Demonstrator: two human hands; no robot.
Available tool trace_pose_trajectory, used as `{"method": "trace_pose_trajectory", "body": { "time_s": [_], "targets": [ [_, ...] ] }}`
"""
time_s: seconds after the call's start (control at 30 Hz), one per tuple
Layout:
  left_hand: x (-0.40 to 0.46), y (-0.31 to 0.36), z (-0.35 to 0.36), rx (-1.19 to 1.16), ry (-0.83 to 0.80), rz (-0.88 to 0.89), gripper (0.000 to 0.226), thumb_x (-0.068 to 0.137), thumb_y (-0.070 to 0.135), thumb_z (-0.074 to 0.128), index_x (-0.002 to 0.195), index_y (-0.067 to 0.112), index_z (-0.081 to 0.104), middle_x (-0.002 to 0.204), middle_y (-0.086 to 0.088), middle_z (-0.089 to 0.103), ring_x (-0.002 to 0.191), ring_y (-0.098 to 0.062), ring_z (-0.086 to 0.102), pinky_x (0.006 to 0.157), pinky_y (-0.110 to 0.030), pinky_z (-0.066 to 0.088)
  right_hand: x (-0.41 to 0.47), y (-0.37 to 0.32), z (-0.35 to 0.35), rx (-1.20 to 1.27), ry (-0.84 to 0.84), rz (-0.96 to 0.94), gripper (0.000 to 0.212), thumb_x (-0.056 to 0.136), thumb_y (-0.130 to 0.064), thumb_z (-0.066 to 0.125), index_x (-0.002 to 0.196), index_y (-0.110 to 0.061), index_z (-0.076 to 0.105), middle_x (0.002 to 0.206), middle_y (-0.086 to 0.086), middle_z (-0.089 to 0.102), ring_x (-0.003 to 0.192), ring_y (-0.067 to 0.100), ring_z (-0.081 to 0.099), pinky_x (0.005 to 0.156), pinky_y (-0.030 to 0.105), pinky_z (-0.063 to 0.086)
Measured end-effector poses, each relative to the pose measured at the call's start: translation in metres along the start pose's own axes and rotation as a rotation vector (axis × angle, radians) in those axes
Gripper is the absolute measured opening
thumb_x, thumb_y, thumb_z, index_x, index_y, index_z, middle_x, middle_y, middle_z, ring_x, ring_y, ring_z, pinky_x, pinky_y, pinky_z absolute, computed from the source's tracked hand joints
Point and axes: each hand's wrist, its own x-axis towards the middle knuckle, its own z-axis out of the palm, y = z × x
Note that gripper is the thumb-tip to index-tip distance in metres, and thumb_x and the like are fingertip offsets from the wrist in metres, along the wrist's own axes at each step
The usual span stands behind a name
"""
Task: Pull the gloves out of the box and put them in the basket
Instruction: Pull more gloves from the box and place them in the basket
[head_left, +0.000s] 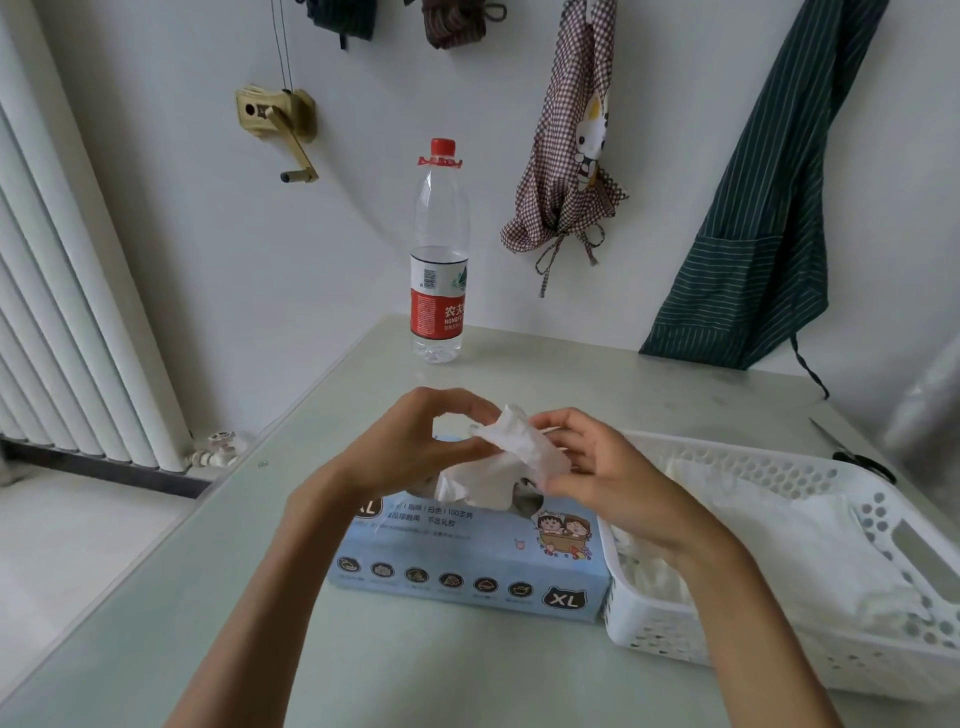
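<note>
A light blue glove box (467, 566) marked XL lies on the table in front of me. A white glove (511, 457) sticks up out of its top opening. My left hand (415, 447) pinches the glove's upper left edge. My right hand (592, 467) grips its right side just above the box. To the right, touching the box, stands a white perforated basket (883, 525) with several white gloves (769, 545) lying in it. My right forearm crosses the basket's near left corner.
A plastic water bottle (440, 260) with a red cap stands at the table's far edge. Black scissors (857, 457) lie behind the basket. Aprons (763, 208) hang on the wall. A white radiator (62, 291) stands to the left, beyond the table's edge.
</note>
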Motion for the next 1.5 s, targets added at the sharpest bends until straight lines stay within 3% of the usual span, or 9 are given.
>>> {"method": "trace_pose_trajectory", "body": {
  "time_s": [0.1, 0.3, 0.5, 0.7, 0.9, 1.13, 1.23, 1.33, 1.5],
  "targets": [
    [0.000, 0.007, 0.005, -0.055, 0.056, 0.021, 0.006, 0.082, 0.023, 0.070, 0.087, 0.021, 0.072, 0.082, 0.011, 0.071, 0.082, -0.008, 0.064, 0.075, -0.009, 0.045, -0.003, -0.002, 0.003, -0.059, -0.076, -0.030, 0.064, 0.074, -0.019, 0.080, 0.128, -0.031, 0.048, 0.120, -0.012, 0.059, 0.109, 0.003, 0.058, 0.092, 0.025, 0.051],
    [-0.001, 0.002, 0.004, 0.036, 0.026, -0.053, 0.011, 0.078, 0.039, 0.071, 0.084, 0.031, 0.070, 0.080, 0.016, 0.067, 0.071, -0.008, 0.054, 0.068, -0.021, 0.042, 0.001, -0.003, 0.001, -0.038, 0.271, -0.096, 0.011, 0.086, -0.031, 0.067, 0.094, -0.025, 0.071, 0.089, -0.005, 0.070, 0.087, 0.013, 0.064, 0.076, 0.023, 0.051],
    [-0.003, 0.000, 0.001, 0.068, 0.003, -0.107, 0.042, 0.068, 0.059, 0.065, 0.094, 0.026, 0.069, 0.098, 0.014, 0.063, 0.092, -0.005, 0.054, 0.081, -0.025, 0.047, -0.001, -0.007, -0.012, 0.335, 0.308, -0.167, 0.010, 0.089, -0.017, 0.060, 0.094, -0.019, 0.069, 0.089, -0.005, 0.070, 0.088, 0.007, 0.062, 0.076, 0.016, 0.049],
    [-0.005, 0.020, -0.002, -0.272, 0.142, -0.012, 0.028, 0.089, 0.030, 0.056, 0.103, 0.009, 0.068, 0.095, 0.006, 0.071, 0.082, -0.008, 0.067, 0.066, -0.019, 0.053, 0.001, 0.001, -0.022, 0.466, 0.481, -0.057, 0.015, 0.091, -0.014, 0.057, 0.089, -0.021, 0.070, 0.089, 0.000, 0.070, 0.091, 0.018, 0.060, 0.084, 0.035, 0.042],
    [-0.002, 0.015, -0.004, -0.247, 0.215, -0.024, 0.044, 0.091, 0.037, 0.049, 0.089, -0.002, 0.068, 0.087, -0.015, 0.070, 0.081, -0.032, 0.066, 0.076, -0.049, 0.053, 0.002, 0.004, -0.020, 0.381, 0.335, 0.005, 0.017, 0.089, -0.020, 0.061, 0.104, -0.015, 0.068, 0.103, 0.010, 0.071, 0.101, 0.024, 0.066, 0.085, 0.033, 0.051],
    [-0.005, 0.006, -0.005, -0.289, 0.101, -0.056, 0.050, 0.099, 0.037, 0.042, 0.086, -0.008, 0.057, 0.076, -0.013, 0.056, 0.071, -0.025, 0.056, 0.076, -0.034, 0.054, -0.001, -0.001, -0.017, 0.261, 0.502, -0.146, 0.027, 0.090, -0.035, 0.061, 0.087, -0.009, 0.068, 0.080, 0.023, 0.060, 0.074, 0.024, 0.055, 0.070, 0.032, 0.042],
    [-0.005, 0.012, 0.001, -0.286, 0.108, -0.070, 0.045, 0.099, 0.035, 0.041, 0.067, 0.004, 0.045, 0.063, 0.000, 0.035, 0.060, -0.018, 0.033, 0.063, -0.028, 0.032, -0.006, -0.010, -0.020, 0.252, 0.567, -0.228, 0.033, 0.093, -0.032, 0.057, 0.067, -0.011, 0.055, 0.058, -0.002, 0.036, 0.057, 0.008, 0.034, 0.054, 0.017, 0.027],
    [0.002, 0.024, 0.009, -0.296, 0.117, -0.060, 0.038, 0.099, 0.026, 0.041, 0.063, 0.021, 0.050, 0.055, 0.016, 0.045, 0.053, 0.000, 0.038, 0.057, -0.011, 0.031, -0.007, -0.021, -0.029, 0.127, 0.632, -0.300, 0.038, 0.096, -0.026, 0.054, 0.059, -0.022, 0.044, 0.046, -0.016, 0.030, 0.047, 0.001, 0.027, 0.046, 0.015, 0.023],
    [0.025, 0.042, 0.016, -0.370, 0.131, -0.054, 0.029, 0.097, 0.028, 0.046, 0.094, 0.011, 0.069, 0.083, 0.004, 0.069, 0.078, -0.009, 0.060, 0.072, -0.019, 0.044, -0.015, -0.042, -0.065, -0.245, 0.777, -0.417, 0.031, 0.096, -0.025, 0.053, 0.065, -0.025, 0.050, 0.048, -0.012, 0.039, 0.047, 0.004, 0.036, 0.045, 0.017, 0.026]
  ]
}}
